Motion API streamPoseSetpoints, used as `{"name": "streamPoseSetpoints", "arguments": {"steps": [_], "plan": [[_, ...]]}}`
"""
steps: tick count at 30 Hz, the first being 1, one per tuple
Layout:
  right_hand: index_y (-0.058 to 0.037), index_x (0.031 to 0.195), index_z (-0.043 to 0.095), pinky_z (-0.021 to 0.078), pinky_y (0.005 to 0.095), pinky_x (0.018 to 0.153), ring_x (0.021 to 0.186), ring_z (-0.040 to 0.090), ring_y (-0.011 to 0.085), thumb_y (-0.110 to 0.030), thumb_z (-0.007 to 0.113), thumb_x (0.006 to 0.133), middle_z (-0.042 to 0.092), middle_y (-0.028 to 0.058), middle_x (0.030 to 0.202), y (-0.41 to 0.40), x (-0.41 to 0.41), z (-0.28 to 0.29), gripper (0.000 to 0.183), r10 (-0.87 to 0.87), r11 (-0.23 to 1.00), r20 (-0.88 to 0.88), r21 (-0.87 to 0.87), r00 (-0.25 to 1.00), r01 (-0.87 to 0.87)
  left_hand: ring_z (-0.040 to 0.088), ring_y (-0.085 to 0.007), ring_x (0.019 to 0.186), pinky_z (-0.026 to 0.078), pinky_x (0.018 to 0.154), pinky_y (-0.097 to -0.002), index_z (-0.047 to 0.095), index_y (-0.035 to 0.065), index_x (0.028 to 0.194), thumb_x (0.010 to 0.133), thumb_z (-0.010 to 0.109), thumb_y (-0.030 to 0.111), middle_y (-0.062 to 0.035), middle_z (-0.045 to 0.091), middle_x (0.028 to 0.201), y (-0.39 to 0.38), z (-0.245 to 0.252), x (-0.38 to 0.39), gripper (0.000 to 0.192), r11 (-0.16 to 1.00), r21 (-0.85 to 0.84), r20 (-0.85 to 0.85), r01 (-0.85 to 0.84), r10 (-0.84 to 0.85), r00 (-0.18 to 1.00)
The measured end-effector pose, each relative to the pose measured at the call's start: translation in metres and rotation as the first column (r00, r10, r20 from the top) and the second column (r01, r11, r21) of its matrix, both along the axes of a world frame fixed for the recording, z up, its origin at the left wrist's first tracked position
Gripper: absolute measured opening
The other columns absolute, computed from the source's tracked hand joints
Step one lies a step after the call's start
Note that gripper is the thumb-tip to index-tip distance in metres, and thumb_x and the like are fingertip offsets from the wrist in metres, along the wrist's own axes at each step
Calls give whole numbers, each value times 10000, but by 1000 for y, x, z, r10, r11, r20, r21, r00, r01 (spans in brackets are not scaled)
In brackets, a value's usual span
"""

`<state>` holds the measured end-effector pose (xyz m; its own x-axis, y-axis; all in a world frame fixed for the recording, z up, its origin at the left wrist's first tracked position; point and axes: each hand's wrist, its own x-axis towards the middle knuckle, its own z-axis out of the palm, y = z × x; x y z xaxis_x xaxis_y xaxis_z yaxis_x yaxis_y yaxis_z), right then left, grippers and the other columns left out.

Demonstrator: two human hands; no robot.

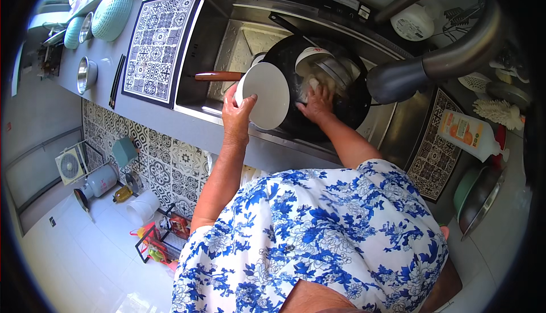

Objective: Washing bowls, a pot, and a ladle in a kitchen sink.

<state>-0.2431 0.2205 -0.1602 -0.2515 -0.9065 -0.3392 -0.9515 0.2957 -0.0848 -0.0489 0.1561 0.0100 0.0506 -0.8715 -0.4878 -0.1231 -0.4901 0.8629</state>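
Note:
My left hand (237, 110) grips a white bowl (268, 95) by its rim, thumb on the face turned to the camera, over the left edge of a black wok (294, 121). The wok sits in a stainless steel sink (204, 35) and holds cloudy water. In it lie a white bowl with a red mark (302, 62) and a metal dish or bowl (335, 72). My right hand (319, 101) is in the wok and holds a pale cloth or sponge (314, 84), partly hidden. A brown wooden handle (219, 76) points left behind the held bowl.
A dark faucet (396, 80) arches over the wok's right side. Left of the sink are a patterned mat (158, 50), black chopsticks (117, 81), a steel bowl (87, 75) and a green basket (112, 16). To the right stand a white bottle (468, 134) and a scrub brush (497, 112).

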Motion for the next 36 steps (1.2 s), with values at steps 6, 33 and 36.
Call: {"name": "streamPoseSetpoints", "arguments": {"steps": [6, 33, 36], "plan": [[-170, 1196, 539, 233, 503, 1035, 1249, 337, 319, -477, 649, 728, 401, 123, 1316, -14, -36, 17, 571, 151, 988, 162, -42, 975, -146, 562, -198, 960, 485, 761, -371, 454, 63, 1252, 729, 656, 328, -102, 559, 1084, -1, 5, -1, 620, 995, 96, -46, 28, -24, 999], [-34, 1417, 231, 252, 315, 1049, 1270, 352, 242, -382, 484, 893, 383, 164, 1363, -37, 43, 83, 679, -3, 727, 917, 276, -399, 629, 554, -186, 946, 482, 685, -307, 436, 72, 1321, 750, 688, 379, -106, 578, 1063, 17, -35, -57, 695, 993, 13, 132, 115, -115, 984], [-85, 1423, 221, 282, 398, 1057, 1270, 352, 339, -403, 572, 836, 288, 203, 1420, -29, 24, 91, 754, 396, 892, 817, -451, 420, 37, 596, -247, 967, 516, 725, -383, 477, 90, 1269, 814, 606, 446, -114, 586, 1097, 9, -12, -48, 592, 976, 161, -218, 144, -107, 970]]}}
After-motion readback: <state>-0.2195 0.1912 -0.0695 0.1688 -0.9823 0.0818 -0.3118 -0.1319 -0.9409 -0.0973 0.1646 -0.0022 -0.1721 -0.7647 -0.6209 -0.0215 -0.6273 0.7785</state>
